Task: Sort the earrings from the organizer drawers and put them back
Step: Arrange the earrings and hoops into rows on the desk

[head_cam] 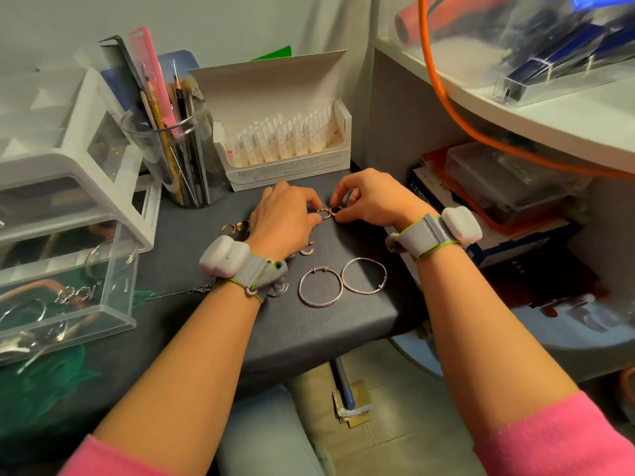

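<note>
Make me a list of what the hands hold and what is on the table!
Left hand: pinches a gold hoop
Right hand: pinches a second hoop, beside the first
Table: two big hoops near the front edge
Small hoops: lying left of the left hand
Drawer: pulled out, jewellery inside
Cup: pencils and combs

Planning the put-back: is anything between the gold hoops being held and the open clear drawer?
Nothing upright. Between the held gold hoops and the clear drawer lie only the left hand and loose gold earrings.
</note>
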